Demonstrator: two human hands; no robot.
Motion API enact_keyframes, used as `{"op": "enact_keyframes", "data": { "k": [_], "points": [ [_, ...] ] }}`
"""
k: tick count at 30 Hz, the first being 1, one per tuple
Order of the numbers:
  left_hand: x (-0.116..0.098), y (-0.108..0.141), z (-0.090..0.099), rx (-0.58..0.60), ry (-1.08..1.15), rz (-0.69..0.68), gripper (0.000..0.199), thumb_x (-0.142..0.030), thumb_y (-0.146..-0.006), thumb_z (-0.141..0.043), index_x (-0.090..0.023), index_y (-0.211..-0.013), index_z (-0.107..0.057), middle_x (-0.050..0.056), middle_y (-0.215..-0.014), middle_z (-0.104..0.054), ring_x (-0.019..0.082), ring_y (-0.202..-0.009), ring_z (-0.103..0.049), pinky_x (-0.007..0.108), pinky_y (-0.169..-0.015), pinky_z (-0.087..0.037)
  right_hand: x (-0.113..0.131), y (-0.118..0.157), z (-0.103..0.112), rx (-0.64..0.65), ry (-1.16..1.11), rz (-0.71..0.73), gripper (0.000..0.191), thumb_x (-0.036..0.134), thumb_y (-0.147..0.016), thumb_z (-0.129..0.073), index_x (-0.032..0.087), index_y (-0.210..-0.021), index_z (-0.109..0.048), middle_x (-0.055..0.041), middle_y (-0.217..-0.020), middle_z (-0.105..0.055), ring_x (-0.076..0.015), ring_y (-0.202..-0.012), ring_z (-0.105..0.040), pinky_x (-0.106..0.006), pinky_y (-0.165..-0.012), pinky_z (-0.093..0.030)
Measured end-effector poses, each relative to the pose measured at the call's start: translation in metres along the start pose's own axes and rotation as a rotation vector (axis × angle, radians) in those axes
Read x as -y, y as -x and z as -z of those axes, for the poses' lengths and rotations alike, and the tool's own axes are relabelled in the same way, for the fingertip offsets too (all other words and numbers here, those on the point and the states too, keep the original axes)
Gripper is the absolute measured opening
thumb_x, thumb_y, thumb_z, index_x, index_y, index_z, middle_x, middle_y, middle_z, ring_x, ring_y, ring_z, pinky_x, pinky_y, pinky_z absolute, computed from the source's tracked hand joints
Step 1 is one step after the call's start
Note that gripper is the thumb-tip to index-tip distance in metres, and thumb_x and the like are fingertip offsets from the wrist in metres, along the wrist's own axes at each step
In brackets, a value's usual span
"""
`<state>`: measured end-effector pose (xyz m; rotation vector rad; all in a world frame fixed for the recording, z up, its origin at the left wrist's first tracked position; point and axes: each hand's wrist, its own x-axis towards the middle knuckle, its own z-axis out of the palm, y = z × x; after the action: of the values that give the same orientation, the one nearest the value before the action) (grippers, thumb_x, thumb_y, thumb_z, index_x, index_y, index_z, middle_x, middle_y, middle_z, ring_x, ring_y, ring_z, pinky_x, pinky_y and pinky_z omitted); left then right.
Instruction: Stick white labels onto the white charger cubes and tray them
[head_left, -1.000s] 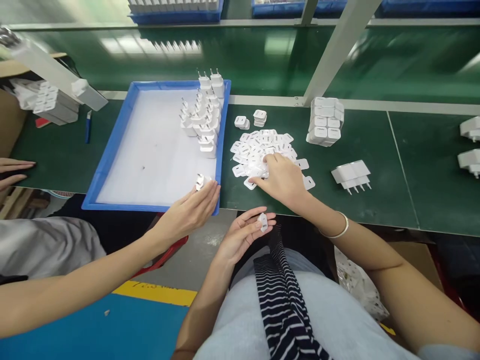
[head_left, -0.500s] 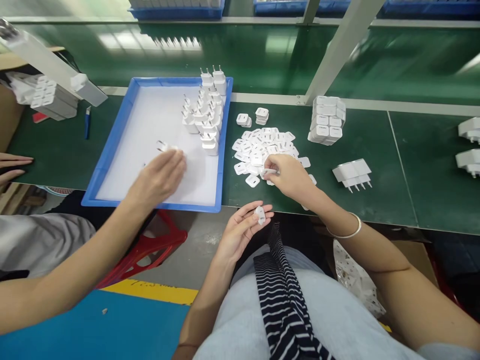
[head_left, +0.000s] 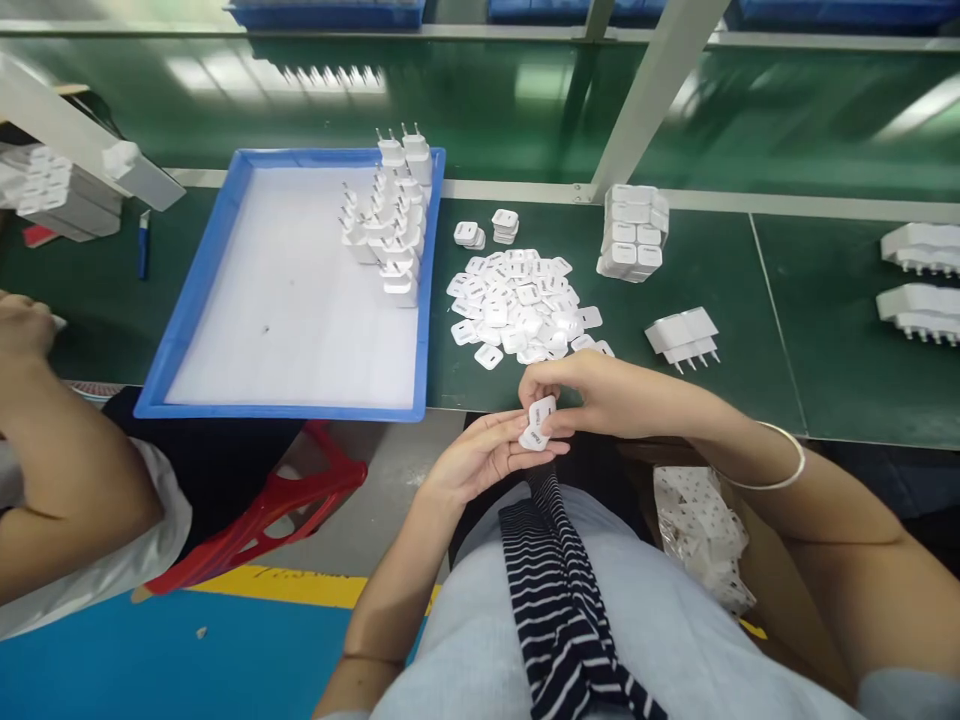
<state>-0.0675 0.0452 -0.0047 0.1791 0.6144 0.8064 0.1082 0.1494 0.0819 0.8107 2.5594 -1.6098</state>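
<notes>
Just off the table's front edge, my left hand (head_left: 480, 455) holds small white plates (head_left: 534, 432) between thumb and fingers, palm up. My right hand (head_left: 574, 398) meets it from the right, its fingers closed on the same white plates. Where one hand's plate ends and the other's begins cannot be made out. Beyond the hands lies a loose pile of white plates (head_left: 517, 305) with small dark print. Two short stacks, a left one (head_left: 469, 235) and a right one (head_left: 505, 226), stand behind that pile.
A blue-rimmed tray (head_left: 277, 411) holds white plug adapters (head_left: 390, 225) at its right side. Right of the pile are a block of adapters (head_left: 634, 232) and a smaller group (head_left: 682, 337). A co-worker's arm (head_left: 71, 470) is at the left, near a red stool (head_left: 300, 500).
My right hand has come back from the pile with a white plate to my left hand. The co-worker's hand has left the tray toward the left. The view has shifted slightly.
</notes>
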Motion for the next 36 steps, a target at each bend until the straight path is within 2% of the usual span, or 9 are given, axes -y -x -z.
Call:
{"op": "enact_keyframes", "data": {
  "k": [3, 6, 14, 18, 20, 23, 26, 31, 36],
  "points": [
    [0.0, 0.0, 0.004, 0.041, -0.028, 0.042, 0.026, -0.026, -0.09, -0.072, -0.007, -0.107, -0.076, 0.016, -0.107, -0.079, 0.024, -0.093, -0.079, 0.024, -0.081, -0.063, 0.002, 0.001, 0.0, 0.033, 0.077, 0.037, 0.019, 0.0, -0.083, -0.064, 0.017, -0.092, -0.064, 0.001, -0.083, -0.066, -0.0136, -0.075, -0.059, -0.025, -0.065, -0.042],
    [0.001, 0.002, 0.007, 0.045, -0.077, 0.03, 0.029, -0.025, -0.086, -0.078, -0.007, -0.109, -0.076, 0.017, -0.109, -0.079, 0.024, -0.097, -0.078, 0.025, -0.084, -0.062, -0.002, 0.004, -0.005, -0.031, 0.111, 0.114, 0.021, -0.002, -0.084, -0.063, 0.016, -0.094, -0.068, -0.0039, -0.097, -0.066, -0.0155, -0.085, -0.062, -0.026, -0.073, -0.047],
    [0.011, -0.002, 0.01, -0.042, 0.048, -0.106, 0.03, -0.026, -0.08, -0.083, -0.01, -0.105, -0.078, 0.012, -0.105, -0.08, 0.023, -0.101, -0.077, 0.028, -0.093, -0.06, -0.021, 0.012, -0.028, -0.13, -0.013, 0.215, 0.033, 0.014, -0.099, -0.053, 0.026, -0.123, -0.073, -0.0037, -0.126, -0.072, -0.0226, -0.118, -0.067, -0.037, -0.102, -0.052],
    [0.013, -0.004, 0.012, -0.13, 0.046, -0.08, 0.02, -0.02, -0.086, -0.075, -0.009, -0.102, -0.077, 0.013, -0.103, -0.079, 0.023, -0.098, -0.077, 0.033, -0.103, -0.056, -0.02, 0.017, -0.037, -0.169, 0.009, 0.105, 0.062, 0.011, -0.098, -0.047, 0.031, -0.157, -0.041, -0.0028, -0.136, -0.068, -0.0246, -0.129, -0.062, -0.044, -0.106, -0.051],
    [0.011, -0.003, 0.01, -0.165, 0.027, -0.093, 0.021, -0.017, -0.085, -0.074, -0.009, -0.105, -0.076, 0.013, -0.104, -0.079, 0.024, -0.099, -0.077, 0.036, -0.103, -0.056, -0.022, 0.015, -0.036, -0.17, -0.051, 0.072, 0.07, 0.012, -0.098, -0.047, 0.033, -0.162, -0.027, -0.0022, -0.136, -0.068, -0.0231, -0.129, -0.062, -0.042, -0.105, -0.052],
    [0.008, 0.001, 0.007, -0.196, 0.01, -0.129, 0.031, -0.017, -0.085, -0.074, -0.014, -0.115, -0.073, 0.013, -0.119, -0.076, 0.03, -0.108, -0.075, 0.046, -0.103, -0.057, -0.033, 0.0, -0.028, -0.391, 0.021, 0.037, 0.057, 0.014, -0.096, -0.052, 0.027, -0.151, -0.049, -0.0063, -0.13, -0.07, -0.0251, -0.122, -0.064, -0.042, -0.102, -0.052],
    [0.008, 0.004, 0.005, -0.229, -0.001, -0.156, 0.037, -0.015, -0.083, -0.075, -0.019, -0.119, -0.072, 0.011, -0.134, -0.069, 0.032, -0.111, -0.073, 0.051, -0.104, -0.056, -0.051, -0.026, -0.02, -0.627, 0.336, -0.026, 0.035, 0.016, -0.09, -0.063, 0.019, -0.123, -0.071, -0.0134, -0.12, -0.067, -0.0312, -0.115, -0.06, -0.047, -0.096, -0.051],
    [0.01, 0.007, 0.006, -0.276, -0.02, -0.206, 0.04, -0.016, -0.083, -0.076, -0.018, -0.122, -0.07, 0.013, -0.125, -0.074, 0.027, -0.105, -0.076, 0.043, -0.103, -0.056, -0.065, -0.056, -0.015, -0.584, 0.578, -0.023, 0.024, 0.014, -0.086, -0.069, 0.016, -0.109, -0.075, -0.0155, -0.114, -0.062, -0.0315, -0.107, -0.054, -0.043, -0.087, -0.048],
    [0.008, 0.01, 0.002, -0.29, -0.01, -0.29, 0.035, -0.021, -0.086, -0.076, -0.015, -0.12, -0.071, 0.015, -0.117, -0.077, 0.029, -0.111, -0.074, 0.044, -0.103, -0.057, -0.056, -0.048, -0.016, -0.58, 0.451, -0.024, 0.015, 0.009, -0.087, -0.061, 0.019, -0.091, -0.071, -0.0081, -0.093, -0.069, -0.025, -0.089, -0.059, -0.036, -0.078, -0.044]
  ]
}}
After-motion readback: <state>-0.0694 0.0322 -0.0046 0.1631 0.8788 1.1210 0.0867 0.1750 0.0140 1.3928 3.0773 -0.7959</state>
